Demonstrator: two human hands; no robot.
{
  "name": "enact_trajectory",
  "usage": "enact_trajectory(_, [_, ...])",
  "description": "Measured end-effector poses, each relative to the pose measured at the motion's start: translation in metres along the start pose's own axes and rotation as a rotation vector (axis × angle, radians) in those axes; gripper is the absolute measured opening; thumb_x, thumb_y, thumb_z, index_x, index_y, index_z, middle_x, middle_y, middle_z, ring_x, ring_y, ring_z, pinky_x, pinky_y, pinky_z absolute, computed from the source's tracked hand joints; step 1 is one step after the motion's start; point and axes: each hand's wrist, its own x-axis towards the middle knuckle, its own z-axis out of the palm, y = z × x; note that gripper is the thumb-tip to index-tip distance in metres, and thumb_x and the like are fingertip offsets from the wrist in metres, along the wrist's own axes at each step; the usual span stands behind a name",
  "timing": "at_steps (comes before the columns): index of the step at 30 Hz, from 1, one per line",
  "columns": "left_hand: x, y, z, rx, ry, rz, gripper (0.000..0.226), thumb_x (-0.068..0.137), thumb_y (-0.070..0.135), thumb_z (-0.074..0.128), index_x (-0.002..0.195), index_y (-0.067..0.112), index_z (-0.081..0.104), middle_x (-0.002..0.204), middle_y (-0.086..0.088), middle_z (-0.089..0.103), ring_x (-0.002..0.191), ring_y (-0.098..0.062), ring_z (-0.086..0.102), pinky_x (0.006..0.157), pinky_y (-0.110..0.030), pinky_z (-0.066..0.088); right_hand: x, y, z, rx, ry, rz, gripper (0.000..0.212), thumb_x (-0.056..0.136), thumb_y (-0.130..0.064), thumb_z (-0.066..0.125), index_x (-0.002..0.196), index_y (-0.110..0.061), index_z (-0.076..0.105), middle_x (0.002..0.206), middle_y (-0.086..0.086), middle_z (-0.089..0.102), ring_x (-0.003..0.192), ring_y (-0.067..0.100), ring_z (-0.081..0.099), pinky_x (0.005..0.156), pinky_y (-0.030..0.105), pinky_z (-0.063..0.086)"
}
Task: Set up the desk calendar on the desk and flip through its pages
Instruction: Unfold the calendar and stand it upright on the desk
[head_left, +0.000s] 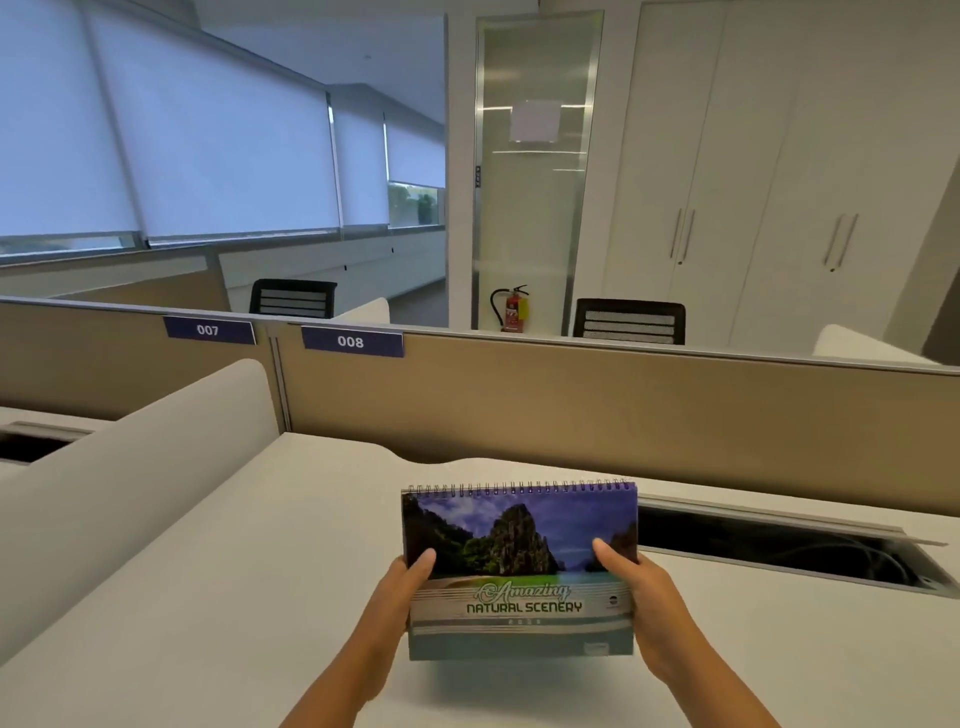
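Observation:
The desk calendar (519, 551) is a spiral-bound booklet whose cover shows a green island scene and the words "Amazing Natural Scenery". It is held upright, cover toward me, just above the white desk (234, 571), with a shadow under its lower edge. My left hand (402, 587) grips its left edge, thumb on the cover. Gripping the right edge the same way is my right hand (641, 592). The wire binding runs along the top.
A tan partition (571, 410) with labels 007 and 008 stands behind the desk. An open cable tray slot (779, 545) lies to the right of the calendar. A white curved divider (135, 467) borders the desk on the left. Chairs and cabinets stand beyond.

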Motion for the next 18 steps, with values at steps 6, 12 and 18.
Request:
enact_trajectory(6, [0.048, 0.0, -0.009, -0.021, 0.046, 0.057, 0.04, 0.09, 0.049, 0.034, 0.115, 0.024, 0.051, 0.107, -0.003, 0.065, 0.097, -0.02, 0.061, 0.07, -0.025, 0.047, 0.057, 0.003, 0.013, 0.011, -0.09, 0.023, 0.042, 0.066, -0.043, 0.07, 0.099, -0.018, 0.067, 0.089, 0.006, 0.076, 0.082, 0.024, 0.071, 0.067, 0.031, 0.053])
enact_trajectory(12, [0.11, 0.012, -0.009, -0.035, 0.061, 0.045, 0.036, 0.089, 0.056, 0.03, 0.104, 0.033, 0.054, 0.106, -0.001, 0.066, 0.097, -0.018, 0.06, 0.069, -0.026, 0.044, 0.128, -0.006, 0.021, 0.007, -0.102, 0.028, 0.033, 0.081, -0.037, 0.063, 0.103, -0.013, 0.066, 0.089, 0.005, 0.075, 0.08, 0.021, 0.071, 0.064, 0.028, 0.051])
enact_trajectory(18, [0.154, 0.004, 0.004, -0.03, 0.054, 0.029, 0.041, 0.089, 0.059, 0.025, 0.105, 0.036, 0.054, 0.104, 0.002, 0.065, 0.095, -0.014, 0.059, 0.069, -0.025, 0.043, 0.176, 0.011, 0.017, 0.022, -0.049, 0.034, 0.041, 0.08, -0.049, 0.06, 0.104, -0.016, 0.066, 0.088, 0.002, 0.076, 0.081, 0.02, 0.07, 0.064, 0.028, 0.05])
